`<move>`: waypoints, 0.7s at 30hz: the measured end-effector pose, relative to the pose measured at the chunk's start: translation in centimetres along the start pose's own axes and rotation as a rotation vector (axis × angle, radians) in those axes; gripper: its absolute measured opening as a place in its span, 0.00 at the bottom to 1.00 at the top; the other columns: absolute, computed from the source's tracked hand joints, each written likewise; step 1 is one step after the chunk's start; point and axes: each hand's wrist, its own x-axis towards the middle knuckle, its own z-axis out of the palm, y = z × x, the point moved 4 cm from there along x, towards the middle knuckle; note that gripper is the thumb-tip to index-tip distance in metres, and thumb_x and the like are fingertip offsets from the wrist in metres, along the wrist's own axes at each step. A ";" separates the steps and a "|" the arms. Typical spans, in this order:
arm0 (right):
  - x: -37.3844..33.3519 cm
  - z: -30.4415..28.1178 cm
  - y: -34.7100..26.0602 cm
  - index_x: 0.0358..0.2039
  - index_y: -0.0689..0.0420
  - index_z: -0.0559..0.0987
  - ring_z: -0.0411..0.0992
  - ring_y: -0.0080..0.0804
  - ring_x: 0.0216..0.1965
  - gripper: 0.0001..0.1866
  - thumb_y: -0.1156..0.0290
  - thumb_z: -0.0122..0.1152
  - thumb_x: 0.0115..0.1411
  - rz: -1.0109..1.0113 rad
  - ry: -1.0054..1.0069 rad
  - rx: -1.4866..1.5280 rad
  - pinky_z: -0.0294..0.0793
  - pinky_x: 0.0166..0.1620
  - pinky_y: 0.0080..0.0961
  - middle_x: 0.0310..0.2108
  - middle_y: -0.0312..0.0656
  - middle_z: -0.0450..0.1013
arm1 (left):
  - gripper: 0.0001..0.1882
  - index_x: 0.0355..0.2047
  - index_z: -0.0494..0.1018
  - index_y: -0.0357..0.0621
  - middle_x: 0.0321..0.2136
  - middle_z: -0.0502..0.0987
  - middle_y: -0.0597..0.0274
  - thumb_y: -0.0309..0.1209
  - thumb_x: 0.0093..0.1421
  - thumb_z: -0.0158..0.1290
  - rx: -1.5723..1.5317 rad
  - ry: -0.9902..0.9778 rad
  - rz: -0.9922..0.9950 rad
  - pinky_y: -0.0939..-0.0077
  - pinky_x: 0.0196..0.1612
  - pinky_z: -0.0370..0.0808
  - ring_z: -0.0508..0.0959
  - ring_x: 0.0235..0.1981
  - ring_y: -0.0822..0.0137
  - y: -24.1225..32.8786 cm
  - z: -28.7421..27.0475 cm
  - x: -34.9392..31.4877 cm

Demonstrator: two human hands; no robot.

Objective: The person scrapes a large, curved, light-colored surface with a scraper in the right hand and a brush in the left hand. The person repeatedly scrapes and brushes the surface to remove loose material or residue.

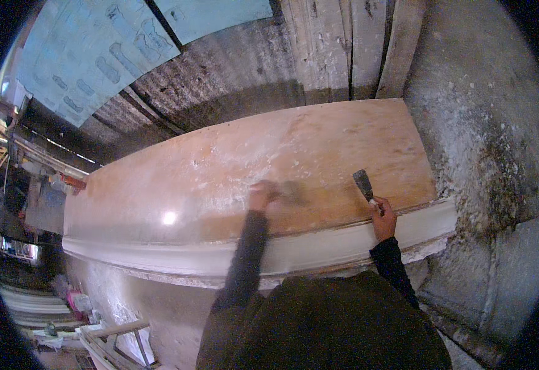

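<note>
Rough grey plaster walls and leaning planks (368, 43) close in behind the long plywood worktop (319, 142) I am looking down on. My right hand's fingers (388, 208) are curled tight around the handle of a putty knife (364, 185), its dark blade pointing up and away from me, resting on or just above the board near the front edge; I cannot tell which. My left hand (262, 194) is blurred with motion, pressed on the wood near the middle, and I cannot tell whether its fingers are spread or bunched, or whether they grip anything. Around it lies a pale, dusty patch of white filler (238, 166) spreading leftward, while the right end of the board shows bare orange-brown grain. I judge the smoothing partly done: the left and centre are coated, the right stretch is untouched. Below runs a white moulded edge (319, 246).
</note>
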 end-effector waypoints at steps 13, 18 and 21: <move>-0.2 -0.7 0.3 0.37 0.57 0.71 0.61 0.20 0.24 0.13 0.68 0.53 0.51 -0.029 0.101 0.022 0.62 0.29 0.16 0.23 0.32 0.64 | 0.09 0.25 0.68 0.41 0.22 0.73 0.56 0.34 0.51 0.45 0.000 0.153 -0.292 0.74 0.25 0.69 0.72 0.21 0.61 9.3 -15.7 2.2; -0.9 -2.9 2.2 0.36 0.57 0.70 0.59 0.15 0.23 0.11 0.69 0.53 0.52 0.151 0.371 0.188 0.60 0.27 0.12 0.21 0.28 0.62 | 0.11 0.36 0.68 0.44 0.33 0.72 0.61 0.34 0.54 0.43 -0.615 -0.274 -0.391 0.77 0.31 0.70 0.73 0.30 0.70 15.8 10.1 7.4; -0.9 -2.7 2.2 0.35 0.57 0.70 0.57 0.15 0.21 0.10 0.70 0.53 0.52 0.056 0.454 0.210 0.59 0.25 0.12 0.20 0.28 0.60 | 0.13 0.37 0.68 0.47 0.35 0.71 0.62 0.38 0.55 0.42 -0.483 -0.456 -0.217 0.73 0.34 0.68 0.71 0.32 0.68 16.3 20.4 7.4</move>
